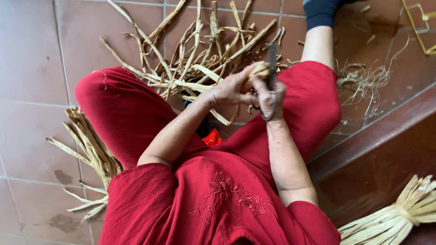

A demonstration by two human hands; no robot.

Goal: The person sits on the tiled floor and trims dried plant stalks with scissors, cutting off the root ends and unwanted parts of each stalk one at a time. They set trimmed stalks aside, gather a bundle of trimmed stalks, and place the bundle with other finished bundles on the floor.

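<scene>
The left hand (234, 88) grips a dried stalk (260, 70); the right hand (271, 97) is closed on scissors (271, 68) against it; a tied bundle (399, 215) looks finished; loose stalks (190, 50) remain on the floor (27, 68).

The floor (32, 54) is laid with large reddish-brown tiles, square and set in pale grout lines. Darker stains mark the tiles near the lower left corner. Along the right side a dark wooden ledge (377, 149) runs on a slant from the lower middle up to the right edge, polished enough to catch a dull shine. At the upper right corner a thin yellow metal frame (420, 27) stands on the tiles. Fine dry scraps and fibres (363, 81) lie scattered over the floor near that ledge. The light is soft and even, daylight by the look, with only faint shadows.
</scene>
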